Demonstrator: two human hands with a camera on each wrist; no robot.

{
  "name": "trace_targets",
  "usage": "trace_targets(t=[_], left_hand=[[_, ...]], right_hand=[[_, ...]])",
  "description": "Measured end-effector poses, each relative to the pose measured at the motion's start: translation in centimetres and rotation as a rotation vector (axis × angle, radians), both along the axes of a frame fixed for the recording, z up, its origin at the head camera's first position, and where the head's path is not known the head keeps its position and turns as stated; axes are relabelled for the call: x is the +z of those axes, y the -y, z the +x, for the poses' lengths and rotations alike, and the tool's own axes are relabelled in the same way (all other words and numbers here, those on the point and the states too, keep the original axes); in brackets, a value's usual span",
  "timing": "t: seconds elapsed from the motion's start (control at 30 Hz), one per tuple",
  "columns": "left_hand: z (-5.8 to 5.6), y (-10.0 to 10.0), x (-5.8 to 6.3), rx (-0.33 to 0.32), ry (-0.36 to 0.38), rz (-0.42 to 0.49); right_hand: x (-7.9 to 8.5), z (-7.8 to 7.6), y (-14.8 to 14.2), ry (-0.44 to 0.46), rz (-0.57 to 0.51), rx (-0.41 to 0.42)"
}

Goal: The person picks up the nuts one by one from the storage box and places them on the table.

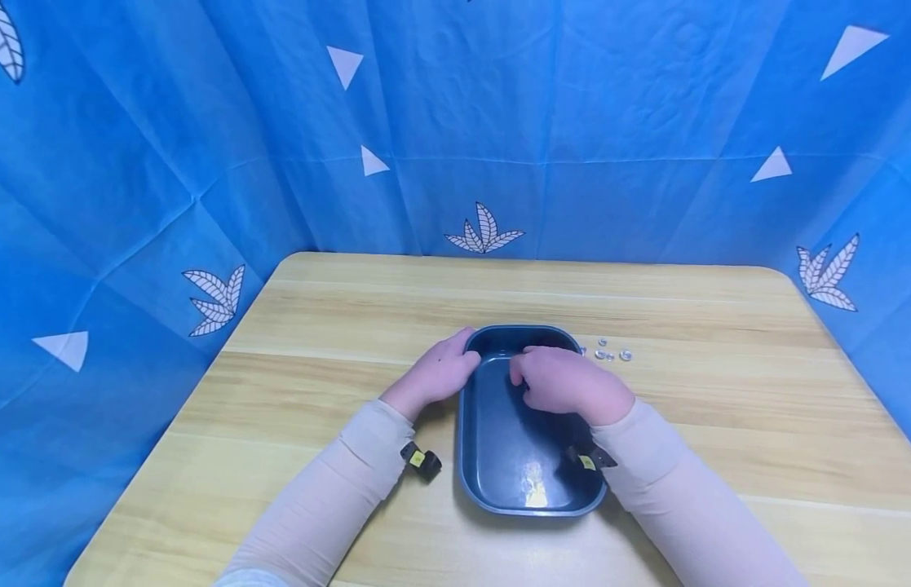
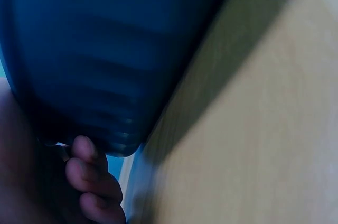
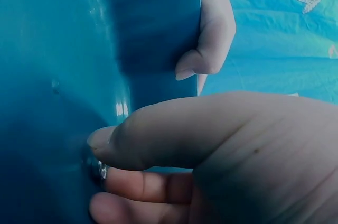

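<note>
A dark blue rectangular plastic tub [image 1: 499, 440] with rounded corners lies on the wooden table. My left hand [image 1: 444, 365] grips its far left rim, the thumb hooked over the edge and the fingers outside, also seen under the tub's wall [image 2: 105, 49] in the left wrist view. Inside the tub, near its far end, my right hand [image 1: 565, 381] pinches a small clear glass-like bead [image 3: 100, 170] between thumb and fingertips, close to the tub's floor. The bead is mostly hidden by the fingers.
Several small clear beads [image 1: 626, 355] lie on the wooden table [image 1: 719, 367] just right of the tub's far end. A blue cloth [image 1: 455, 122] with white leaf and triangle prints hangs behind and beside the table. Each wrist wears a small black camera [image 1: 426, 463].
</note>
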State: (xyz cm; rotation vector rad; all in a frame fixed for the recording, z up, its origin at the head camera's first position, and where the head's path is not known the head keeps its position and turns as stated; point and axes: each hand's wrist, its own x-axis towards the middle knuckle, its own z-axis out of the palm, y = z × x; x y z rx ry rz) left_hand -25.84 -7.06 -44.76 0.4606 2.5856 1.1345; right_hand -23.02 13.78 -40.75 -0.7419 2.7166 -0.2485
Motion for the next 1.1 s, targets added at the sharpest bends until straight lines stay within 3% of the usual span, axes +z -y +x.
trace_targets(t=[0.4, 1.1], left_hand=[[0.2, 0.1, 0.13, -0.001, -0.003, 0.017], [0.29, 0.03, 0.13, 0.003, -0.001, 0.012]], right_hand=[[-0.24, 0.01, -0.01, 0.003, 0.016, 0.054], [-0.29, 0.19, -0.12, 0.028, 0.057, 0.048]])
